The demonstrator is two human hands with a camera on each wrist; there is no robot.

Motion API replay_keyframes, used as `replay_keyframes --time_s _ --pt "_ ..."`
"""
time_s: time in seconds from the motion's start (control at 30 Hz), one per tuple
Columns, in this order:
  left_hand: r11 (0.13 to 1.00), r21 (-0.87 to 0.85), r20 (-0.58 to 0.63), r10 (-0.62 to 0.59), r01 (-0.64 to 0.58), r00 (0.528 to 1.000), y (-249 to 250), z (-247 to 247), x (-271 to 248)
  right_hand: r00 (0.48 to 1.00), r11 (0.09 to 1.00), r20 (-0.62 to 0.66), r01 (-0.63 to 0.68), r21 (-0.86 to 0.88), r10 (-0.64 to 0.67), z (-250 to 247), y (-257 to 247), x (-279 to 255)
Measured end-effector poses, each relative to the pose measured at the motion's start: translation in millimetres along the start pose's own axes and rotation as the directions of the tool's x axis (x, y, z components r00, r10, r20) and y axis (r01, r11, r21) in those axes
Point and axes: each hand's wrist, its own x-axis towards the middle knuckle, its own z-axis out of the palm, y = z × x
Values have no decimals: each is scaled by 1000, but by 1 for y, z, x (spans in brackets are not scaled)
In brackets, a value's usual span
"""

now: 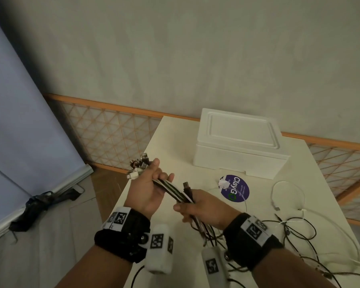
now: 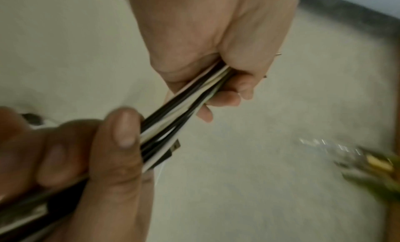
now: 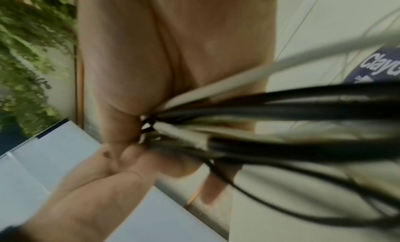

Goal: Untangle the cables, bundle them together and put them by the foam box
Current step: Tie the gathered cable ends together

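Observation:
A bundle of black and white cables (image 1: 175, 192) runs between both hands above the table's near left part. My left hand (image 1: 150, 188) grips the bundle just below its cluster of plugs (image 1: 138, 165). My right hand (image 1: 202, 206) grips the same bundle lower down, next to a black USB plug (image 1: 186, 187). In the left wrist view the left hand (image 2: 205, 49) curls round the cables (image 2: 179, 112) and the right hand (image 2: 86, 151) clamps them with its thumb. The right wrist view shows the right hand (image 3: 162, 57) with cables (image 3: 281, 108) streaming away. The white foam box (image 1: 237, 142) stands closed at the back.
Loose black and white cables (image 1: 299, 229) trail from the bundle over the cream table (image 1: 175, 142) at the right. A white cable's plug (image 1: 276, 207) lies beside them. A round purple ClayGo sticker (image 1: 237, 190) lies in front of the box. The table's left edge is under my left hand.

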Motion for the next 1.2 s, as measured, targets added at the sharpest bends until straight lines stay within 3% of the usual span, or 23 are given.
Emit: replay_keyframes --time_s 0.1,0.2,0.4,0.53,0.67,0.73,0.8,0.87,1.03,1.2 --pt "994 27 -194 -94 102 977 -2 -7 10 993 980 -118 -31 -197 7 3 1 2" --pt "984 52 -252 -154 173 955 -4 -18 12 996 968 -73 -66 -243 50 -2 -4 4" --pt "996 -48 -115 -85 80 990 0 -23 -3 998 986 19 -58 -158 62 -7 -10 -4" --pt "990 -138 -167 -31 8 985 -6 -17 -6 998 998 -12 -59 -30 58 1 -6 -3" --pt "973 -231 -171 -37 -3 984 -22 -16 -10 997 998 -64 -51 37 53 4 -2 -5" --pt "975 -210 -126 -95 67 987 -31 -25 -11 995 998 -86 -45 41 49 4 -2 -7" --pt "960 -95 2 -266 265 964 -40 -27 -19 996 999 -92 -9 -31 6 4 -3 -8" --pt "921 -58 58 -382 385 922 -46 -23 -25 994 982 -94 37 -187 -55 5 -4 -9" --pt "960 -140 -173 -266 243 948 -25 -9 -12 997 921 -39 43 -387 -63 13 5 -8" --pt "959 -149 -164 -264 240 951 -21 -11 -6 998 911 -43 29 -412 -52 13 6 -11"
